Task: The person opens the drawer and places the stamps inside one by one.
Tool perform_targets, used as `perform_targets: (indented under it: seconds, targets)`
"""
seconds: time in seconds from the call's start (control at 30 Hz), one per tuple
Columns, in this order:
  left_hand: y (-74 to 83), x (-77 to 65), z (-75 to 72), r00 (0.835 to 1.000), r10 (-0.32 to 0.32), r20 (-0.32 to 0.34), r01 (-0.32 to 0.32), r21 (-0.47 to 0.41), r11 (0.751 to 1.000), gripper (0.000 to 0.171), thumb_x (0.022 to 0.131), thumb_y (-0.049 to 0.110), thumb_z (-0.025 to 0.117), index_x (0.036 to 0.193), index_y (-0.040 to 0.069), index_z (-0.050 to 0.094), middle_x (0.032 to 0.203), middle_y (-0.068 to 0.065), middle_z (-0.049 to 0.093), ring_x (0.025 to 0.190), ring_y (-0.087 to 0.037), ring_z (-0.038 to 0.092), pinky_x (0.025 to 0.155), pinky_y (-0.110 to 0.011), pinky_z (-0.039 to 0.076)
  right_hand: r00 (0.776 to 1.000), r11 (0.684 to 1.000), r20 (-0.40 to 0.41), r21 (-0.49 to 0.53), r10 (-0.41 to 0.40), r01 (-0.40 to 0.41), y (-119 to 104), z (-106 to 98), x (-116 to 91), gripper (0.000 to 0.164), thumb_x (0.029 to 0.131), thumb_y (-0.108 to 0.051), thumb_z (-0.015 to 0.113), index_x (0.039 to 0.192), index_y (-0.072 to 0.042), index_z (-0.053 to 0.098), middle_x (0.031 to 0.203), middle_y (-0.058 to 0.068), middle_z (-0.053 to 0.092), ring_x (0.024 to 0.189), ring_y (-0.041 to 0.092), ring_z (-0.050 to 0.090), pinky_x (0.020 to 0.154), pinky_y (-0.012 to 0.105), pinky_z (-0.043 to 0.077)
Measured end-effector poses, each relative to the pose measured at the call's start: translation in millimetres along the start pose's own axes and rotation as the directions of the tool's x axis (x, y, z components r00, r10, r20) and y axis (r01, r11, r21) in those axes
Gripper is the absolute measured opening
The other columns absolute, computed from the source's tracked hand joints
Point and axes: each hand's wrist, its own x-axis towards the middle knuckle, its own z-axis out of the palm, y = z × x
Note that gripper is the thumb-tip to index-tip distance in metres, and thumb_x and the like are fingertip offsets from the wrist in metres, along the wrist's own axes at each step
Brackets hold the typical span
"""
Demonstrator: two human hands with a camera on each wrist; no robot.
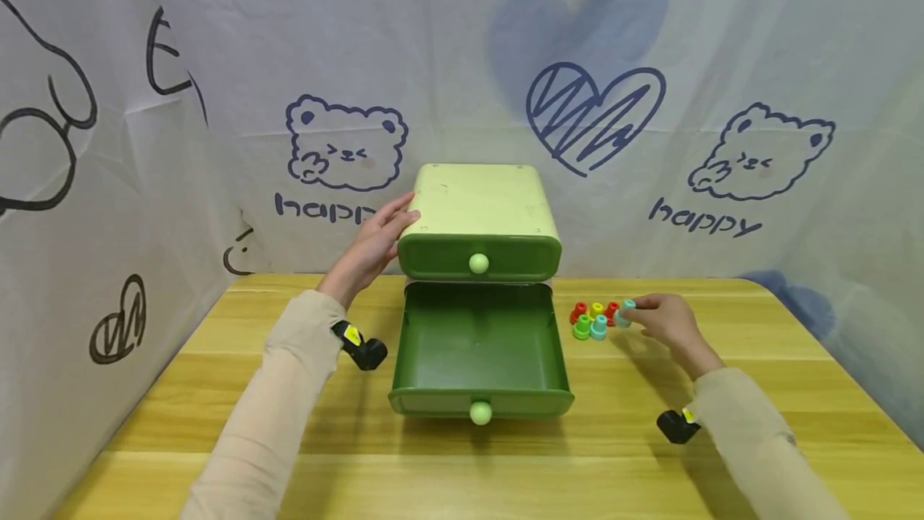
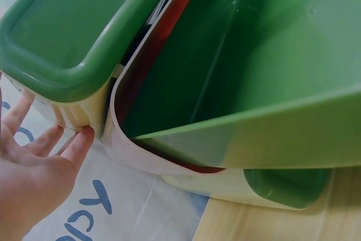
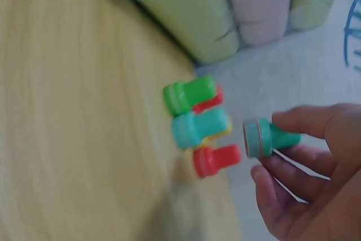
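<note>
A small drawer cabinet [image 1: 480, 199] with a pale yellow-green top stands at the middle of the table. Its lower green drawer [image 1: 482, 404] is pulled out, and nothing lies inside. My left hand [image 1: 371, 251] rests its extended fingertips against the cabinet's left side, by the closed upper drawer [image 2: 62, 38]. My right hand [image 1: 667, 323] pinches a teal stepped peg [image 3: 265, 138] between thumb and fingers, raised off the table in the right wrist view. Beside it stand several more pegs: a green peg [image 3: 189, 94], another teal peg [image 3: 198, 128], a red peg [image 3: 217, 160], and a partly hidden yellow peg [image 1: 596, 310].
The pegs stand on the wooden table [image 1: 650, 464], right of the open drawer. A white cloth [image 1: 462, 46] with bear and heart drawings hangs close behind the cabinet and along the sides. The drawer's round knob [image 1: 480, 413] sticks out toward the front.
</note>
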Motion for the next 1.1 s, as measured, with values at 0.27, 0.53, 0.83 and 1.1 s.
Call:
perform_targets:
  seconds: [0.27, 0.53, 0.83, 1.1]
  targets:
    - [-0.4, 0.5, -2.3, 1.000, -0.002, -0.005, 0.002, 0.000, 1.000, 0.059, 0.100, 0.025, 0.051, 0.154, 0.017, 0.027, 0.149, -0.015, 0.030, 0.130, -0.029, 0.041, 0.105, -0.038, 0.040, 0.983, 0.990, 0.122, -0.006, -0.138, 0.140, -34.2, 0.1, -6.5, 0.041, 0.092, -0.026, 0.068, 0.115, 0.008, 0.062, 0.102, 0.010, 0.068, 0.095, 0.024, 0.062, 0.087, 0.042, 0.053]
    - [-0.2, 3.9, -1.5, 1.000, -0.003, -0.007, 0.003, 0.005, 1.000, 0.059, 0.100, 0.025, 0.052, 0.154, 0.018, 0.028, 0.149, -0.014, 0.030, 0.130, -0.028, 0.041, 0.105, -0.037, 0.040, 0.935, 0.961, 0.249, -0.051, -0.252, 0.273, -72.1, -4.0, -20.9, 0.040, 0.090, -0.028, 0.070, 0.114, 0.004, 0.065, 0.100, 0.009, 0.070, 0.084, 0.021, 0.061, 0.072, 0.031, 0.053]
    - [0.0, 3.8, -0.8, 1.000, -0.003, -0.006, 0.003, 0.000, 1.000, 0.058, 0.101, 0.024, 0.051, 0.153, 0.017, 0.028, 0.149, -0.015, 0.030, 0.130, -0.030, 0.041, 0.105, -0.039, 0.040, 0.879, 0.931, 0.392, -0.122, -0.272, 0.343, -104.2, -2.4, -29.1, 0.034, 0.084, -0.031, 0.075, 0.107, -0.007, 0.071, 0.095, 0.003, 0.069, 0.080, 0.021, 0.059, 0.072, 0.033, 0.050]
    - [-2.5, 2.8, -1.9, 1.000, -0.005, -0.011, 0.005, 0.005, 1.000, 0.058, 0.101, 0.024, 0.051, 0.154, 0.018, 0.028, 0.151, -0.014, 0.028, 0.133, -0.029, 0.038, 0.107, -0.039, 0.038, 0.808, 0.920, 0.527, -0.113, -0.265, 0.375, -131.7, 7.9, -27.5, 0.024, 0.083, -0.020, 0.076, 0.104, -0.008, 0.073, 0.099, 0.004, 0.070, 0.070, 0.020, 0.060, 0.066, 0.033, 0.053]
